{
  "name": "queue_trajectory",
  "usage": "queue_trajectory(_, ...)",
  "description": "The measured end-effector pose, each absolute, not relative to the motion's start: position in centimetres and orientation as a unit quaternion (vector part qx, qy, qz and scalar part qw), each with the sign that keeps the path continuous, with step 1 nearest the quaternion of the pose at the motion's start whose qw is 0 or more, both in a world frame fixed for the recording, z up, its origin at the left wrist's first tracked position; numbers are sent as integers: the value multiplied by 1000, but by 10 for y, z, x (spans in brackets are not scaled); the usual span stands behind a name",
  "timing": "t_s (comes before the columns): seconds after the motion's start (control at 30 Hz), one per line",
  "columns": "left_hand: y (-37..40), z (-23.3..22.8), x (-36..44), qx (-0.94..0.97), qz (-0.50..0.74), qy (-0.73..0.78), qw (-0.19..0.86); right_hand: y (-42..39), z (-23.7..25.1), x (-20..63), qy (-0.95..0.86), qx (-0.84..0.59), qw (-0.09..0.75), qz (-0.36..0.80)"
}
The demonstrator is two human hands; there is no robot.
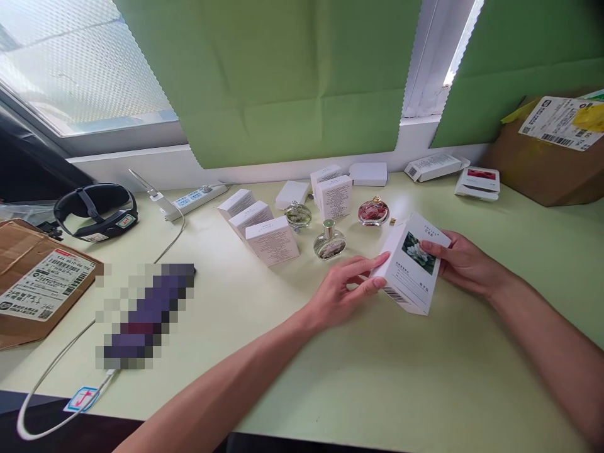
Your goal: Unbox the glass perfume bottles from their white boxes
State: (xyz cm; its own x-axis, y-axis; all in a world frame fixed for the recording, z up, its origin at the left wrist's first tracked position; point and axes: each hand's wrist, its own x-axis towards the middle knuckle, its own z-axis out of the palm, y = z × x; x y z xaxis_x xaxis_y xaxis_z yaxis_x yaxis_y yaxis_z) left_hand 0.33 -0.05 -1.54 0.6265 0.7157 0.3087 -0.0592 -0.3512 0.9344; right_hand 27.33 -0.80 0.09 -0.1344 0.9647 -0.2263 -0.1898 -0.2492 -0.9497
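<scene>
You held a white cardboard box printed with a flower picture [411, 264] above the pale green table [330, 377]. Your left hand [342, 290] pinched its left edge with fingers closed; your right hand [465, 261] gripped its right side, near a clear round perfume bottle [329, 242].

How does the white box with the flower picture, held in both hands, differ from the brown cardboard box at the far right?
The white carton with a flower picture is slim and tilted, held between the left hand and right hand; the brown cardboard box is bulkier, untouched, resting on the pale green table. Both carry barcodes.
</scene>
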Motion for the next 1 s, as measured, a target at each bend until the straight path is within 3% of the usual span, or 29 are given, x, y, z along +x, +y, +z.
queue_trajectory(0.27,-1,-14,5,748,382,246,483,-9,11,271,-432,-502,467,586)
queue_trajectory(0.4,-2,-11,6,777,386,286,406,-15,30,275,-508,-586,497,390)
queue_trajectory(0.5,-5,-10,6,782,379,317,380,-27,44,264,-587,-604,470,265)
queue_trajectory(0.7,-4,-13,5,786,405,286,369,-39,45,235,-742,-484,352,302)
queue_trajectory(1.0,-3,-10,2,763,402,283,420,-39,45,232,-705,-458,365,400)
